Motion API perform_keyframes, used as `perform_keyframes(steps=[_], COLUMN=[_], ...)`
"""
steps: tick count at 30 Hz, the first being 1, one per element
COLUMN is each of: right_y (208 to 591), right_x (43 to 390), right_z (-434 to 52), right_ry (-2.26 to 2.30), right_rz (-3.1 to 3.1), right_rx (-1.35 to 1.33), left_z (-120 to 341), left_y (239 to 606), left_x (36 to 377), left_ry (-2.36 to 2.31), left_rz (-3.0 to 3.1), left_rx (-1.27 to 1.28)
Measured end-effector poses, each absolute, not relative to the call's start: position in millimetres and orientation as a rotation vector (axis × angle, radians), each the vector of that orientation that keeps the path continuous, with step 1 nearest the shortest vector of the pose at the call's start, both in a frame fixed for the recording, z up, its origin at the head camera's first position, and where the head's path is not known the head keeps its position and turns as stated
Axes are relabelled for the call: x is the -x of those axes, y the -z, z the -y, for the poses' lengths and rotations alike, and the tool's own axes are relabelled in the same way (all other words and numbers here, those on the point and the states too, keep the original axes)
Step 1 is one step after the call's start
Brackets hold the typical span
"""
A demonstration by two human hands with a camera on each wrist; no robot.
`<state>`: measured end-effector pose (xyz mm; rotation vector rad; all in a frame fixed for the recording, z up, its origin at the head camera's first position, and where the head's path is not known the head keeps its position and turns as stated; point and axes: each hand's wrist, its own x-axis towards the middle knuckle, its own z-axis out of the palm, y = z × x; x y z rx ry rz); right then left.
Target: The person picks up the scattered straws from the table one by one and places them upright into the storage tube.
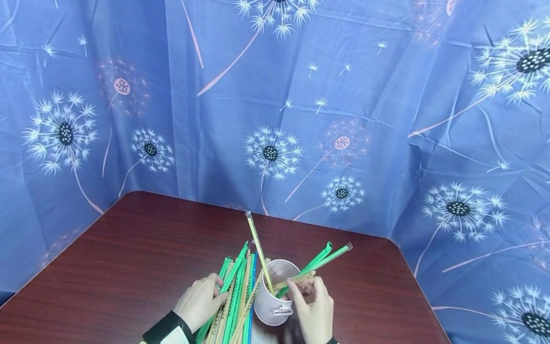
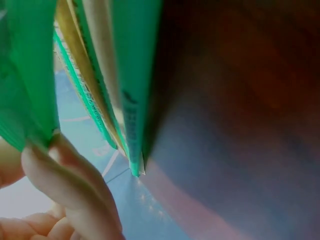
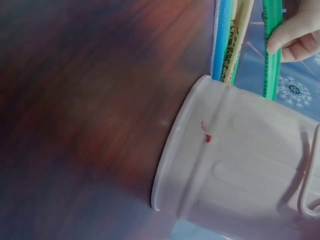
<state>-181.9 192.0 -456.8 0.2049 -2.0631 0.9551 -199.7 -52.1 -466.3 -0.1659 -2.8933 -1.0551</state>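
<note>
My left hand (image 1: 199,298) pinches a green wrapped straw (image 3: 272,55) at the left side of a pile of wrapped straws (image 1: 234,306). The pile mixes green and tan straws, with a blue straw (image 3: 222,40) at its right edge. Beside it stands a whitish cup (image 1: 272,313) with a small handle. Out of the cup lean a pale yellow straw (image 1: 258,239), tilted left, and green straws (image 1: 320,258), tilted right. At the cup's right rim my right hand (image 1: 315,310) pinches a tan straw (image 1: 307,275) between thumb and fingers; its fingertips are partly hidden.
The dark red-brown wooden table (image 1: 142,253) has rounded back corners. A blue curtain (image 1: 223,143) with dandelion prints hangs behind it and at both sides. The pile lies close against the cup's left side.
</note>
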Motion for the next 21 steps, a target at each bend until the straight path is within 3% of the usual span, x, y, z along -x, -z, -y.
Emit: perform_keyframes(steps=[21], right_y=[453.7], right_x=[182.7], right_z=[-188.2], right_ry=[-0.971], right_rz=[1.872], right_rx=[-0.313], left_z=[50.8], left_y=[463.0], left_x=[198.7], left_ry=[1.148], left_rz=[2.785], left_rx=[0.189])
